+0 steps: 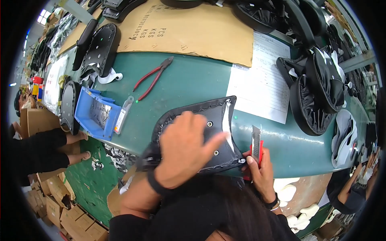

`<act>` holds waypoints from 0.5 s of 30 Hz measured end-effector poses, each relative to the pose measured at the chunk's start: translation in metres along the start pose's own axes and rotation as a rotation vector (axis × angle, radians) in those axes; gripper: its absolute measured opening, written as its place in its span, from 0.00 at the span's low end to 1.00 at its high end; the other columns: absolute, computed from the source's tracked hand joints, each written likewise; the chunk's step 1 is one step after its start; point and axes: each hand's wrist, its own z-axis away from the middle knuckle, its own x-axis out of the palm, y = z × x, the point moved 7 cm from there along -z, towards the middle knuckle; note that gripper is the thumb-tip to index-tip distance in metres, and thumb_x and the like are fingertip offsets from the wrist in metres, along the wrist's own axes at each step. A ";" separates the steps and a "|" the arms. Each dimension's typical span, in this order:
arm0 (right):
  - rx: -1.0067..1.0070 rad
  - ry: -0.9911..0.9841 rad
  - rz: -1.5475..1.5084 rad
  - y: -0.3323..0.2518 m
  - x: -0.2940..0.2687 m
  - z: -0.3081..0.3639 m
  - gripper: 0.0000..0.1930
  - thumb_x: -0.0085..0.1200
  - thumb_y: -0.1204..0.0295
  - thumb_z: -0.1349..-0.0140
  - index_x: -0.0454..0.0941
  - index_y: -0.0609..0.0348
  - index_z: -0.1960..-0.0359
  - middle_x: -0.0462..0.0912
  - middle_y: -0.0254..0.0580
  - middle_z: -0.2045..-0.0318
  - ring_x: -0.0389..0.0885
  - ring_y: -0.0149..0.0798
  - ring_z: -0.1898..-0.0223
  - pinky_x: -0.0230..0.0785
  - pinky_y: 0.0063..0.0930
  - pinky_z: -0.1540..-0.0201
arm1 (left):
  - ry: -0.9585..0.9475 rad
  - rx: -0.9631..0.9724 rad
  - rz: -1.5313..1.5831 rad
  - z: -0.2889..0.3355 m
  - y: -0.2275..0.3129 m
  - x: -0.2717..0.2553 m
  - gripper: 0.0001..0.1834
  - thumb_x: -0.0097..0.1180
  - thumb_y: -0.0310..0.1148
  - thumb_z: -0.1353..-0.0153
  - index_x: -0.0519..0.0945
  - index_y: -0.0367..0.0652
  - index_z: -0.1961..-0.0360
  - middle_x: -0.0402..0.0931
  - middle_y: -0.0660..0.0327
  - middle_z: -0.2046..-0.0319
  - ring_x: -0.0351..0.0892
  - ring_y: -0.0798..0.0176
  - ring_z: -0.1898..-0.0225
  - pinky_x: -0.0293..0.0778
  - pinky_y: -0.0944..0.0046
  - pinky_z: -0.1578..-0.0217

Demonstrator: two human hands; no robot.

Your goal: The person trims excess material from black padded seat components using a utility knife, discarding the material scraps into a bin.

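A black padded panel (218,138) with a stapled edge, metal eyelets and a white strip along one side lies at the table's near edge. Across its left half spreads my left hand (185,140), its thumb held apart and pointing right; it grasps nothing that I can see, and it hides part of the panel. My right hand (262,170) is closed round a red utility knife (256,146) beside the panel's lower right corner. The knife's wide blade is out and points away from me.
Red-handled pliers (155,76), a blue bin (96,112) of small metal pieces and a clear tube (124,115) lie to the left. Cardboard (189,32) and a paper sheet (261,80) cover the far side. Black padded parts (309,92) pile up at right. Other people are nearby.
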 end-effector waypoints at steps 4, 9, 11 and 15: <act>-0.065 0.079 -0.037 0.004 0.003 -0.002 0.16 0.51 0.71 0.32 0.65 0.63 0.46 0.78 0.38 0.69 0.74 0.28 0.77 0.69 0.24 0.73 | -0.017 0.014 -0.210 -0.019 0.029 0.054 0.25 0.68 0.50 0.51 0.72 0.42 0.65 0.67 0.58 0.68 0.69 0.54 0.67 0.63 0.56 0.70; -0.131 0.130 -0.107 0.002 -0.009 -0.010 0.18 0.51 0.70 0.32 0.65 0.64 0.45 0.77 0.40 0.69 0.74 0.28 0.76 0.69 0.24 0.73 | 0.115 0.020 -0.106 -0.015 0.023 0.066 0.17 0.65 0.42 0.47 0.73 0.44 0.67 0.67 0.60 0.70 0.69 0.55 0.67 0.60 0.56 0.68; -0.121 0.073 -0.028 -0.005 -0.010 -0.011 0.18 0.48 0.71 0.31 0.62 0.63 0.43 0.76 0.38 0.65 0.74 0.26 0.74 0.70 0.21 0.71 | 0.133 0.018 -0.067 -0.014 0.014 0.067 0.15 0.66 0.40 0.47 0.73 0.43 0.68 0.68 0.60 0.72 0.69 0.55 0.67 0.60 0.56 0.68; -0.147 0.036 0.045 -0.018 -0.008 -0.018 0.21 0.48 0.71 0.31 0.61 0.64 0.40 0.78 0.40 0.64 0.75 0.27 0.73 0.70 0.22 0.71 | 0.203 0.017 0.040 -0.021 0.014 0.058 0.09 0.64 0.29 0.48 0.74 0.41 0.71 0.71 0.59 0.74 0.72 0.55 0.73 0.67 0.56 0.71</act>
